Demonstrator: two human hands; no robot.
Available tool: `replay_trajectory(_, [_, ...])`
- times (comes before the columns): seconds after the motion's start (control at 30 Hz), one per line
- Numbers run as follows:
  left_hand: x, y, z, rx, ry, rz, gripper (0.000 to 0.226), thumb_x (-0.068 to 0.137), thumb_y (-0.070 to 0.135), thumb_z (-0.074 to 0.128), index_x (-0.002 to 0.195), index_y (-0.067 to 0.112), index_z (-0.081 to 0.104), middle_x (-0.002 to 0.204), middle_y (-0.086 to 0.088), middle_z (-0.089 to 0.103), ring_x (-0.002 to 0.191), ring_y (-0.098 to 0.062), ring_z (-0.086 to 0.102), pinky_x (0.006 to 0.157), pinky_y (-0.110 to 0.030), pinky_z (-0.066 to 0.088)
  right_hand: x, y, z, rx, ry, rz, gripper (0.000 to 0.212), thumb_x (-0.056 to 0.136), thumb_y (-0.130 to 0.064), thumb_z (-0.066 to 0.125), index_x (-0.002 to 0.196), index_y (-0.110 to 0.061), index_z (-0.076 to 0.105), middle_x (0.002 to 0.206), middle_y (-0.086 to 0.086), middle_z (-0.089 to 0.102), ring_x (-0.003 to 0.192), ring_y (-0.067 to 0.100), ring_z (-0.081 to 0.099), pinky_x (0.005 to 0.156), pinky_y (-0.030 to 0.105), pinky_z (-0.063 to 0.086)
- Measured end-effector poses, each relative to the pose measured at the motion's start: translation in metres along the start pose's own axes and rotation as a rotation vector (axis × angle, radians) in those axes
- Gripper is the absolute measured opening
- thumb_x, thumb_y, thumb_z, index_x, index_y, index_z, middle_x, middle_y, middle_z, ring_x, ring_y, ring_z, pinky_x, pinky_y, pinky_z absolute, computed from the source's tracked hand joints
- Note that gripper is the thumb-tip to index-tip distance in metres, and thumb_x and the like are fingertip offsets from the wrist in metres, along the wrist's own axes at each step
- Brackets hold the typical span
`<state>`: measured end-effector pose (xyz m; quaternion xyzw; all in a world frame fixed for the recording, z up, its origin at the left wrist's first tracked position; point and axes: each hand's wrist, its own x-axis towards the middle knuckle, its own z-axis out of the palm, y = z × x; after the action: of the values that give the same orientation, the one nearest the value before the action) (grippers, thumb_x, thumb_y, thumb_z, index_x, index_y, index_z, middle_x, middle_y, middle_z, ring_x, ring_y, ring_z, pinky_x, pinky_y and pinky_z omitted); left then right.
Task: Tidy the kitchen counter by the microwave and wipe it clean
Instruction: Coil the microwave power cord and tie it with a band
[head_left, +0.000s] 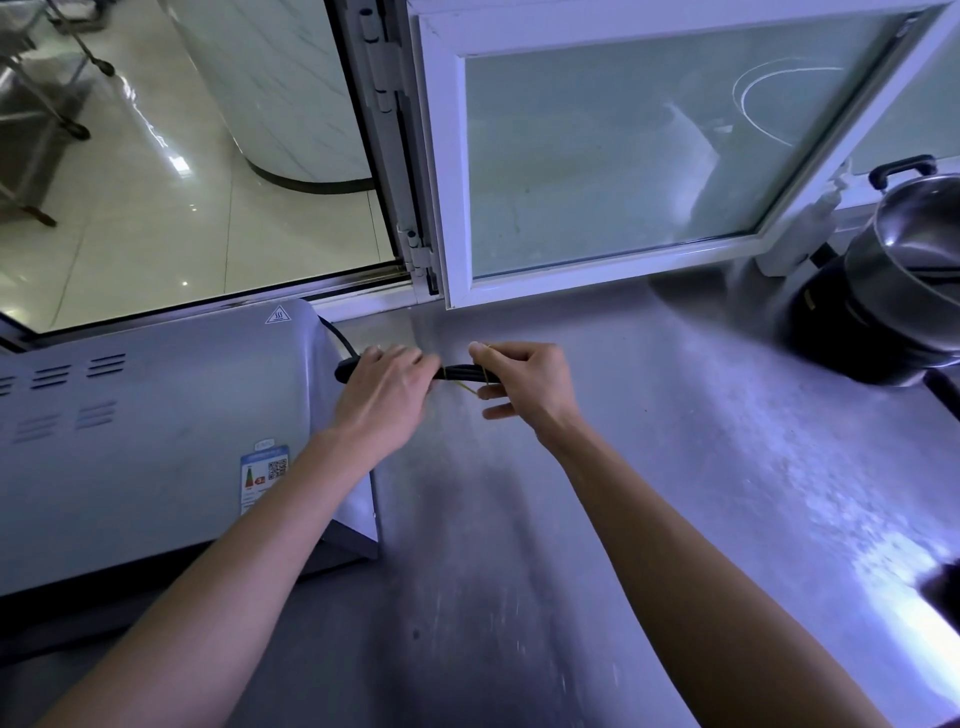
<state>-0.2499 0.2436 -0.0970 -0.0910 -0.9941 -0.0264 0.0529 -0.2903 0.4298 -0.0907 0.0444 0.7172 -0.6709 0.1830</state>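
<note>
A folded bundle of black power cord (462, 373) runs from the back of the silver microwave (156, 447) on the left of the steel counter (649, 467). My left hand (387, 395) grips the bundle near its left end, just above the counter beside the microwave's right edge. My right hand (519, 382) holds the bundle's right end and pinches a thin yellow rubber band (475, 387) stretched around the cord. The cord's plug is hidden by my hands.
A steel pot with a black lid handle (914, 244) sits on a black cooker (852, 332) at the right. A white-framed window (649, 156) swings open over the counter's back. A dark object (943, 592) lies at the right edge.
</note>
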Motion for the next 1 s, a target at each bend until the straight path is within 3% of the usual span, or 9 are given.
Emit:
replay_trajectory(0.43, [0.001,0.004,0.008,-0.061,-0.008,-0.047,0.008,0.099,0.017,0.054,0.092,0.016,0.057,0.081,0.001,0.051,0.087,-0.027,0.054,0.082,-0.04,0.039,0.005,0.013,0.003,-0.015,0.067,-0.028,0.011,0.081,-0.021,0.071,0.074,-0.015,0.075,0.069,0.008,0.072,0.062,0.019,0.07,0.062,0.042,0.063])
replay_trajectory(0.57, [0.001,0.007,0.01,-0.067,-0.011,-0.059,0.009,0.1,0.021,0.053,0.094,0.016,0.058,0.082,0.002,0.05,0.088,-0.026,0.055,0.083,-0.041,0.039,0.005,0.02,0.004,-0.047,0.092,-0.049,0.016,0.077,-0.031,0.08,0.086,-0.021,0.071,0.089,0.0,0.068,0.074,0.016,0.07,0.062,0.037,0.063])
replay_trajectory(0.7, [0.001,0.009,0.014,-0.07,-0.013,-0.09,0.01,0.099,0.022,0.055,0.097,0.016,0.063,0.082,0.001,0.052,0.089,-0.027,0.055,0.08,-0.039,0.035,0.006,0.025,0.0,-0.247,0.087,-0.16,0.01,0.079,-0.038,0.078,0.081,-0.03,0.072,0.098,-0.011,0.062,0.08,-0.001,0.064,0.06,0.011,0.048])
replay_trajectory(0.77, [0.001,0.01,0.017,-0.083,-0.012,-0.109,0.011,0.098,0.023,0.056,0.1,0.017,0.065,0.083,0.001,0.055,0.09,-0.026,0.055,0.079,-0.038,0.034,0.007,0.028,-0.002,-0.316,0.06,-0.191,0.011,0.081,-0.039,0.077,0.084,-0.029,0.074,0.102,-0.013,0.059,0.084,-0.005,0.062,0.063,0.007,0.045])
replay_trajectory(0.9, [0.002,0.013,0.023,-0.112,-0.005,-0.132,0.011,0.097,0.023,0.059,0.101,0.017,0.068,0.086,0.001,0.059,0.093,-0.026,0.055,0.083,-0.039,0.037,0.009,0.034,-0.005,-0.477,0.057,-0.288,0.021,0.085,-0.037,0.074,0.102,-0.024,0.074,0.11,-0.009,0.061,0.095,0.001,0.059,0.071,0.003,0.041])
replay_trajectory(1.0, [0.004,0.015,0.027,-0.106,0.0,-0.149,0.011,0.095,0.022,0.061,0.099,0.015,0.069,0.085,0.0,0.06,0.09,-0.027,0.055,0.079,-0.037,0.036,0.01,0.041,-0.008,-0.637,0.03,-0.39,0.028,0.091,-0.036,0.069,0.115,-0.022,0.072,0.123,-0.004,0.062,0.114,0.015,0.051,0.09,0.015,0.035])
